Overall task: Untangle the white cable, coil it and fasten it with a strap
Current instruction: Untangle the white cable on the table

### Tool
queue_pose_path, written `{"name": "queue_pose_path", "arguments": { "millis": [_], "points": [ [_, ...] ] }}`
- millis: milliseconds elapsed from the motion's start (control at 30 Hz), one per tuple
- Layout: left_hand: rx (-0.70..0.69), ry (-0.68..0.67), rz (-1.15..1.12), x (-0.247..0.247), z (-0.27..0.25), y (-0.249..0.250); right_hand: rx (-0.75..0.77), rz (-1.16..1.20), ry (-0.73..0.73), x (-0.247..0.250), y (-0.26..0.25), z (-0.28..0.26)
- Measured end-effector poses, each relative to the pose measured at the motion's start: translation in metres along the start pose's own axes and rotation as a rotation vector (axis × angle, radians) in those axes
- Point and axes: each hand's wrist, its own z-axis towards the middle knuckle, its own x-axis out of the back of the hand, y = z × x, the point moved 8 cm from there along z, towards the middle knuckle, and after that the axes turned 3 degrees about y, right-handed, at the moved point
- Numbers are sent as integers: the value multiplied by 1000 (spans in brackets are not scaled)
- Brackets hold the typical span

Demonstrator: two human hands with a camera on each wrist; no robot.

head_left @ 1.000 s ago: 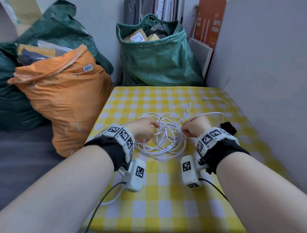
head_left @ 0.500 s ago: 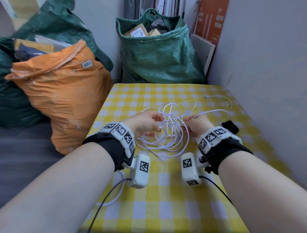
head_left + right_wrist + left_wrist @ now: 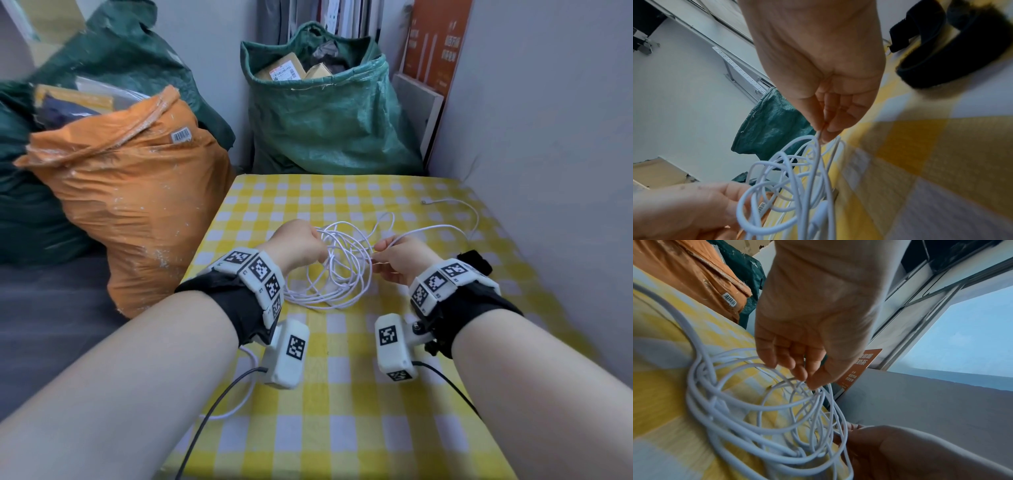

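Head view: white cable (image 3: pixel 337 270) tangled loops; left hand (image 3: pixel 296 245), right hand (image 3: pixel 399 257) pinch strands.

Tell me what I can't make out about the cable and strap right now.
- white cable: the tangle's crossings, overlapping loops in every view; wrist views blurred.
- Near cable end: head view, hidden under the left hand forearm.
- black strap: head view, mostly behind the right hand wristband; right wrist view, cut by the edge.

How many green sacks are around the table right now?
2. One green sack stands open behind the table's far edge, boxes inside; another lies behind the orange sack. More may be hidden.
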Motion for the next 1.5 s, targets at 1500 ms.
{"name": "queue_pose_path", "arguments": {
  "millis": [1500],
  "points": [
    [-490, 220, 278, 69, -50, 61, 757, -666, 8, -44, -102, -83]
  ]
}}
